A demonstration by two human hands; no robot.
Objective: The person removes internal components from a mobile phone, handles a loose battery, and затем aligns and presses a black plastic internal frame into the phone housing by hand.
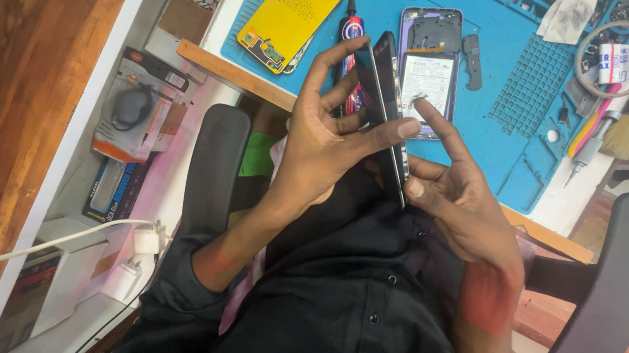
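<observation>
A thin dark phone screen panel [386, 91] stands on edge between both hands, above my lap. My left hand [323, 134] grips it from the left, with the fingers across its face and the thumb near its top. My right hand [457, 191] supports its lower edge, and the index finger points up toward an opened purple phone body [427, 68] lying on the blue work mat [515, 50]. A small black glue tube [352, 29] lies on the mat just behind the panel.
A yellow flat package [297, 7] lies on the mat's left part. A brush [624, 135], a tape roll [619, 60] and a screwdriver [588, 151] sit at the right. Boxes [139, 107] fill a shelf at left. Chair armrests [215, 158] flank me.
</observation>
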